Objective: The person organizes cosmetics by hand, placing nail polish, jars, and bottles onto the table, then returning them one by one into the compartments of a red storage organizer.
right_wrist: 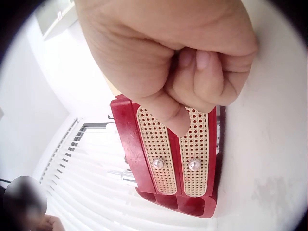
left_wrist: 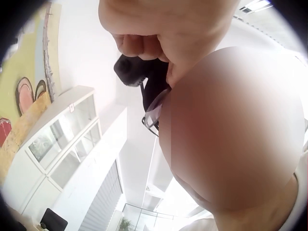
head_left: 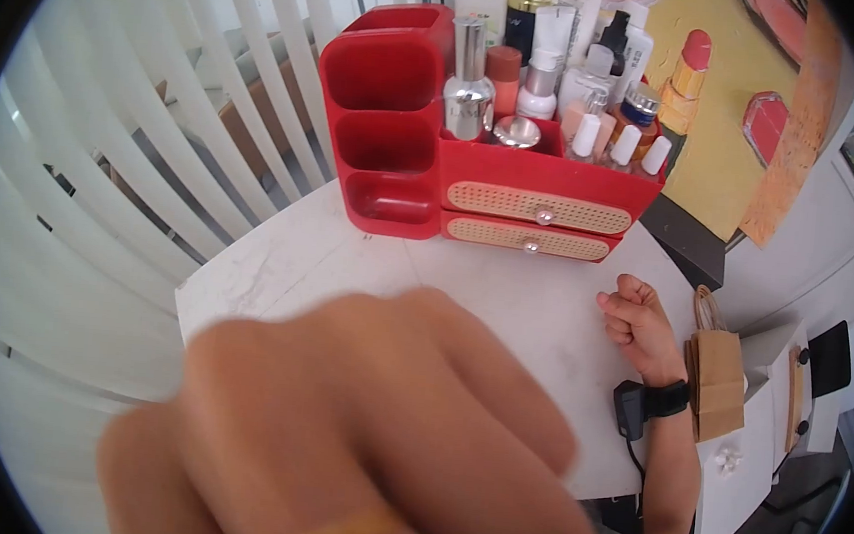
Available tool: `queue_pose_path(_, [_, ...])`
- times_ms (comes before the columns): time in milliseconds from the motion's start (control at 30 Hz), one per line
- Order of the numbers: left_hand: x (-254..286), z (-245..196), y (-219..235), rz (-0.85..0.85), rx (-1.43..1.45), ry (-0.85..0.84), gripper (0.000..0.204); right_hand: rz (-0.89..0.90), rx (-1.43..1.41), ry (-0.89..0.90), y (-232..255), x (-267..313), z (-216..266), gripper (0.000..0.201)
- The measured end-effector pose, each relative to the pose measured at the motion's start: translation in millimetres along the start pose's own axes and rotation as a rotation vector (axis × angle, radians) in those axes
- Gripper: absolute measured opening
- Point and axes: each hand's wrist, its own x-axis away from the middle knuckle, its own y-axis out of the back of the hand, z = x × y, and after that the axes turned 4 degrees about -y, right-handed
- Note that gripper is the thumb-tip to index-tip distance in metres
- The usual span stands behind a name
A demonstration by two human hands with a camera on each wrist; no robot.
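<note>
My left hand (head_left: 335,410) is raised close before the head camera, large and blurred, its fingers bent and a gold-coloured ring on one. In the left wrist view those curled fingers (left_wrist: 142,45) overlap the black head-worn camera (left_wrist: 127,70), beside a pair of glasses (left_wrist: 153,113); nothing shows in their grasp. Over at the right of the white table, my right hand (head_left: 643,329) has its fingers folded into the palm and holds nothing visible. A red cosmetics organizer (head_left: 544,176) with two woven-front drawers stands beyond both hands; the right wrist view shows its pearl-like knobs (right_wrist: 194,165).
Bottles, tubes and nail polishes (head_left: 622,147) fill the organizer's top. Its left side has open red compartments (head_left: 336,84). A brown paper bag (head_left: 719,385) stands beside my right forearm, which wears a black wrist camera (head_left: 628,408) with a cable. White vertical blinds (head_left: 76,269) hang at the left.
</note>
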Motion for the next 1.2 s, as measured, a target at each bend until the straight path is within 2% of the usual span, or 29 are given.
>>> queue_pose_path(267, [-3, -12, -10, 0.224, -0.301, 0.221, 0.032, 0.013, -0.011, -0.01, 1, -2, -2, 0.048])
queue_pose_path(933, [-8, -49, -7, 0.802, -1.041, 0.64, 0.035, -0.001, -0.013, -0.012, -1, 0, 0, 0.049])
queue_pose_path(1100, [-23, -40, -11, 0.945, -1.218, 0.704, 0.035, 0.002, 0.0, -0.014, -2, 1, 2, 0.049])
queue_pose_path(1167, [-15, -52, -12, 0.989, -1.295, 0.724, 0.036, -0.006, 0.018, -0.01, -3, 1, 3, 0.049])
queue_pose_path(1200, [-13, -44, -13, 0.978, -1.3, 0.708, 0.036, 0.004, 0.016, -0.016, -2, 2, 2, 0.049])
